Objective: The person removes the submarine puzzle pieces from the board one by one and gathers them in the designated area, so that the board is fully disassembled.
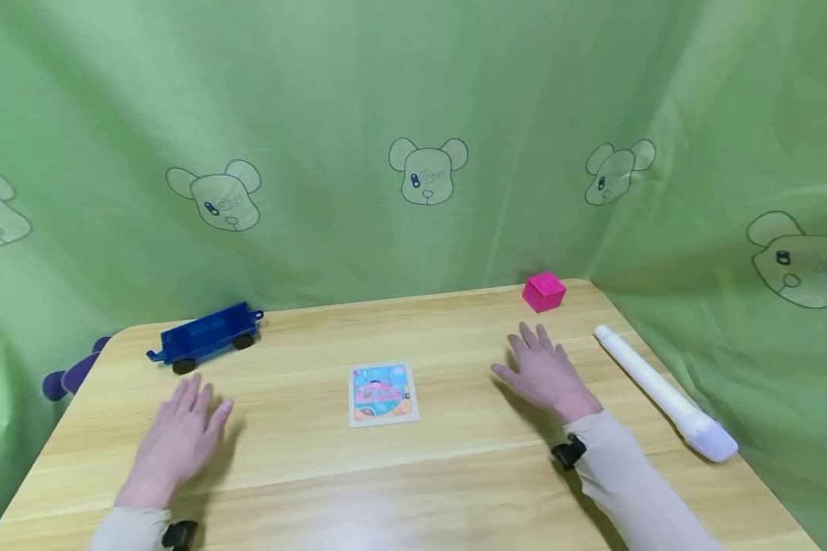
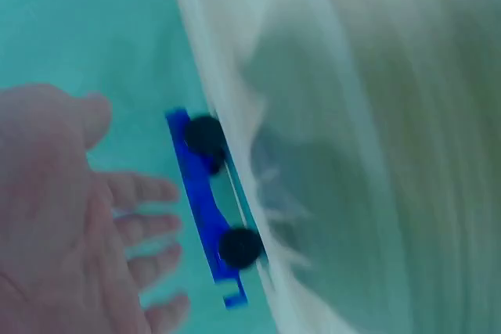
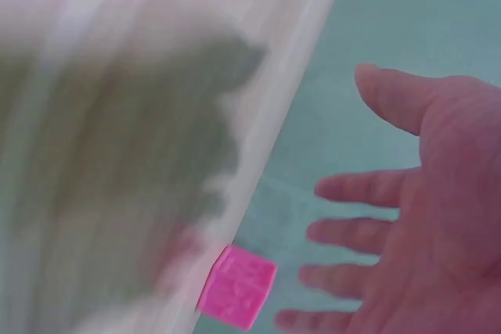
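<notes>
My left hand (image 1: 178,440) hovers palm down over the left of the table, fingers spread and holding nothing. Just beyond its fingertips stands a blue toy wagon (image 1: 207,334) with black wheels, seen side-on in the left wrist view as a blue strip (image 2: 202,201). On the right, my right hand (image 1: 546,373) is also spread, with nothing in it. The pink cube (image 1: 544,291) sits past its fingertips near the back edge, and shows raised marks in the right wrist view. Between the hands lies a square picture card (image 1: 384,394) with a white border.
A long white stick-like object with a wider end (image 1: 665,392) lies along the right edge of the wooden table (image 1: 303,474). Green curtains (image 1: 331,237) with bear-head prints hang behind and at both sides. Something purple (image 1: 79,373) shows beyond the left edge.
</notes>
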Tool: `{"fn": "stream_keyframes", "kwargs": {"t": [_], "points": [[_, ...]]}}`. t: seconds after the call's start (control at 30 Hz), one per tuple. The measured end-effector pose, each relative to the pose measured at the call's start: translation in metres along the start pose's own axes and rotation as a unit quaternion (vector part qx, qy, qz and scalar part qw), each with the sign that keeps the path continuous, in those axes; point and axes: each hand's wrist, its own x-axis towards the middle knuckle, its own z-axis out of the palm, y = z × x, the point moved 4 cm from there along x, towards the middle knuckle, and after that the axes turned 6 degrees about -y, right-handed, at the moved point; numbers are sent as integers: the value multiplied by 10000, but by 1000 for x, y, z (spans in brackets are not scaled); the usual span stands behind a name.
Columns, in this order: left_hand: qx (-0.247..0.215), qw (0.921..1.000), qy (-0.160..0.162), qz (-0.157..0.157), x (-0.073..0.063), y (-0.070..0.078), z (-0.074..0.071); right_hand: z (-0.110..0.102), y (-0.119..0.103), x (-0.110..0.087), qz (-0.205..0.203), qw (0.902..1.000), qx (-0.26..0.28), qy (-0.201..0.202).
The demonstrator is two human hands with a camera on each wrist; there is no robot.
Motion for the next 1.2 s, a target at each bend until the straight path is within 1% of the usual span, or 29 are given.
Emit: {"fn": "stream_keyframes", "kwargs": {"t": [0.1,0.17,0.23,0.37,0.5,0.7,0.93,1.07,1.2], "points": [[-390,9978,-79,522,10,21,3,-4,-22,10,-394,9991,43,162],[-690,9947,-190,736,17,35,8,-4,-37,17,-610,9980,131,95],[-973,9910,-305,868,24,48,15,-3,-51,23,-776,9965,313,-59],[-1258,9854,-432,1065,36,72,26,2,-76,35,-982,9928,614,-311],[-1316,9818,-594,1234,46,91,34,8,-96,46,-1172,9876,922,-483],[-1284,9783,-816,1408,60,110,45,21,-123,59,-1480,9790,1167,-782],[-1231,9752,-1172,1420,71,129,56,35,-152,70,-1796,9727,1093,-983],[-1085,9751,-1237,1485,74,138,62,42,-164,76,-1770,9723,1086,-1075],[-929,9771,-1231,1468,74,140,66,48,-174,81,-1638,9734,1069,-1197]]}}
